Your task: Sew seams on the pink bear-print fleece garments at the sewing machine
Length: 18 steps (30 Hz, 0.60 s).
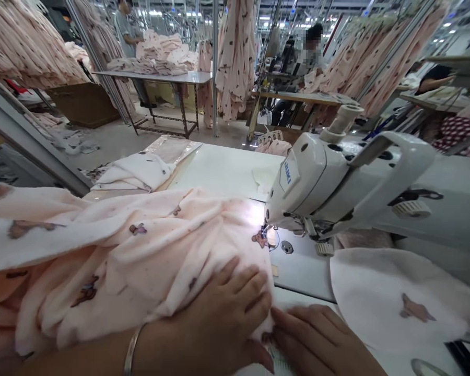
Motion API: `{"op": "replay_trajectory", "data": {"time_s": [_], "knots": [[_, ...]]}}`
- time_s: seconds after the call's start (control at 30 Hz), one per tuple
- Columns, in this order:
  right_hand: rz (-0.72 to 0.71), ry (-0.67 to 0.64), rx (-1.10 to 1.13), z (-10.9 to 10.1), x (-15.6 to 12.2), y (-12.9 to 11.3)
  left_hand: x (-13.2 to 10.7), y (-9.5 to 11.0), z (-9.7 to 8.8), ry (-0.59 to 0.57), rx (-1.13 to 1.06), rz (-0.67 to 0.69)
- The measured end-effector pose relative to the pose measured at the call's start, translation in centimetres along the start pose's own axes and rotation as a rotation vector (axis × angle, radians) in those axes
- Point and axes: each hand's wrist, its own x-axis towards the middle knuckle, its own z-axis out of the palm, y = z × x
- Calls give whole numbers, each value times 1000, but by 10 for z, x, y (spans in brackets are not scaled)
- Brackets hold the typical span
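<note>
Cloth: pale pink, soft and plush-looking fabric [141, 256], printed with scattered small brown bear-like figures, some with purple or dark blue parts; it falls in loose, deep folds on the left and flattens toward its right edge.
Cloth's place: spread over the white bench [219, 167], its right edge reaching the needle area of the sewing machine [311, 180], where a bright light whitens the fabric beside a bear print.
Left hand: the left hand [235, 300] lies palm down on the cloth near that edge, fingers slightly spread, a silver bracelet [132, 349] at the wrist.
Right hand: the right hand [317, 334] has its fingers extended close together, tips at the cloth's edge just beside the left hand; whether it pinches the fabric, one cannot tell.
Right of machine's needle: a paler piece [379, 292] with one brown print.
Far left of bench: a folded white bundle [137, 171].
</note>
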Motion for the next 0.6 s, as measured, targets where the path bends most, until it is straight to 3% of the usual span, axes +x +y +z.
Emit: {"op": "replay_trajectory", "data": {"time_s": [0.17, 0.4, 0.6], "knots": [[67, 118, 67, 12, 21, 26, 27, -43, -8, -50, -162, -25], [272, 70, 40, 35, 31, 65, 61, -92, -9, -33, -127, 38], [297, 62, 37, 45, 33, 79, 86, -120, -11, 24, -89, 39]]}}
